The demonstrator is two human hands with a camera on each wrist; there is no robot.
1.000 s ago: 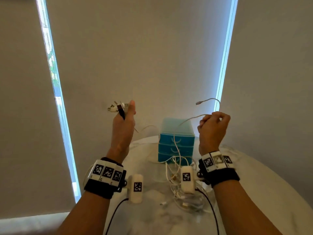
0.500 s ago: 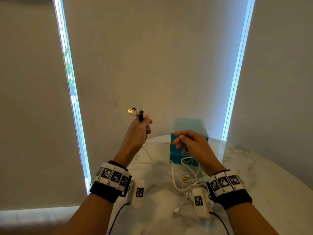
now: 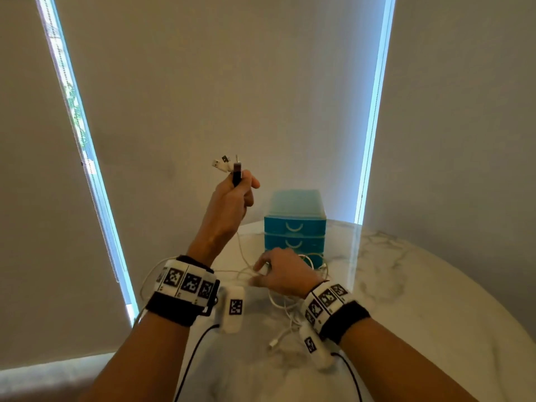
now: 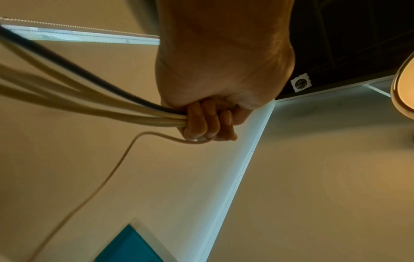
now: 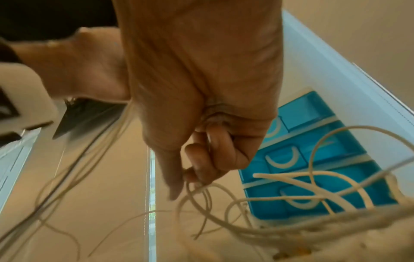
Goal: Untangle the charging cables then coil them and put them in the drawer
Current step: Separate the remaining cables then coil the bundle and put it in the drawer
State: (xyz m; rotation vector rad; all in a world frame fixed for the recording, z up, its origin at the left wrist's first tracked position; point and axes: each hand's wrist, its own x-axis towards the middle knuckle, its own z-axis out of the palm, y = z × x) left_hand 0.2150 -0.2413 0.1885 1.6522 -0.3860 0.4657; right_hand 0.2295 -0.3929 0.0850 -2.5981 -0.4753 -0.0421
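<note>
The blue drawer box (image 3: pixel 295 227) stands at the back of the worktop (image 3: pixel 420 300), close to the blinds (image 3: pixel 217 82). Loose white cables (image 3: pixel 285 307) lie in a messy pile right in front of its bottom drawer, blocking the way there. The right side of the worktop is bare, with room for a hand to pass.
</note>
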